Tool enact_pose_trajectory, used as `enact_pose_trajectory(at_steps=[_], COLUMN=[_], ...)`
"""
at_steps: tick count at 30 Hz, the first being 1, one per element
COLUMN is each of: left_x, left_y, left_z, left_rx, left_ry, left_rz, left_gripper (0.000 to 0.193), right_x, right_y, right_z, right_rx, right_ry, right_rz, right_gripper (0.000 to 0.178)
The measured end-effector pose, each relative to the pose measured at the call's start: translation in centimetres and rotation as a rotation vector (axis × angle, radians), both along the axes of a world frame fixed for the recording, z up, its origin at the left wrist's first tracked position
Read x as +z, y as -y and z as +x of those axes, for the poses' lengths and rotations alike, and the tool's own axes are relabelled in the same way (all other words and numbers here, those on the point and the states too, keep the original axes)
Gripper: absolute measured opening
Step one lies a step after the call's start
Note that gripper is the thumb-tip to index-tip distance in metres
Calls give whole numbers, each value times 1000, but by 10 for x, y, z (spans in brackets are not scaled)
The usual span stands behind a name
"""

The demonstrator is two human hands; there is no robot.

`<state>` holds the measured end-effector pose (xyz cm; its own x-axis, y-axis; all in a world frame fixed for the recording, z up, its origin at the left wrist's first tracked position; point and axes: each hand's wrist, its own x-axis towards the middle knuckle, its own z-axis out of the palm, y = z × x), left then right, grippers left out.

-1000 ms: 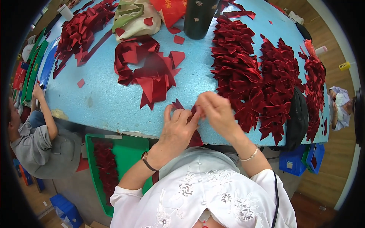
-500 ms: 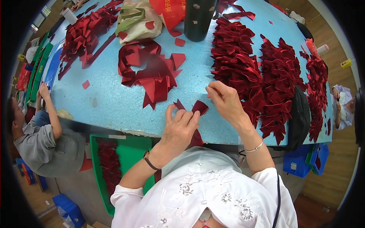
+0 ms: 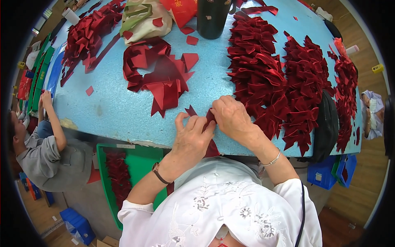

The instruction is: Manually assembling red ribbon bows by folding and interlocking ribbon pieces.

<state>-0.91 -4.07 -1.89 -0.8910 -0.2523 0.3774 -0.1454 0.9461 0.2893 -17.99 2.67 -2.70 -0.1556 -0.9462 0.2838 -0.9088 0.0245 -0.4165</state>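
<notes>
In the head view, we see the left hand [image 3: 191,138] pinching a dark red ribbon [image 3: 212,150] between thumb and fingers. The right hand [image 3: 233,119] has its fingers bent against the ribbon's upper part; we cannot tell whether they grip it. The ribbon lies at the near edge of the blue table [image 3: 111,105], its pointed tip jutting beyond the left fingers and its tail hanging toward us. Ahead, a loose coil of wide ribbon [image 3: 166,90] shows flat, notched ends. To the right, we find a long row of bows [image 3: 257,70], spiky and velvety, beside a soft black bag [image 3: 325,127]. Farther off stand a smooth dark tumbler [image 3: 212,20] and a slouching cream cloth bag [image 3: 158,26].
</notes>
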Motion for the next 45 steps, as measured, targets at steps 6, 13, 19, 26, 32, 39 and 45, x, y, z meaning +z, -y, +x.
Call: enact_pose_trajectory(at_steps=[6, 13, 19, 26, 32, 39, 45], left_x=[-4, -8, -8, -8, -9, -12, -11], left_y=[-2, -5, -4, -6, -2, -4, -4], left_z=[-1, 3, 2, 4, -1, 3, 1], left_rx=[8, 28, 13, 16, 0, -2, 14], left_ry=[-41, -84, -74, -81, -135, -106, -81], left_rz=[-20, -47, -27, -17, -25, -24, -37], left_gripper=[33, 29, 29, 28, 26, 26, 28], right_x=[-4, 12, 10, 27, 9, 15, 17], right_y=[-2, -16, -16, -24, -21, -22, -3], right_z=[-1, 1, -4, -3, 6, -4, 6], right_rx=[-56, -24, -52, -62, -19, -66, -59], right_ry=[-73, 243, -28, 125, 100, 71, 232], right_rz=[-96, 20, 114, -32, 110, 180, 28], right_gripper=[12, 7, 5, 6, 5, 2, 3])
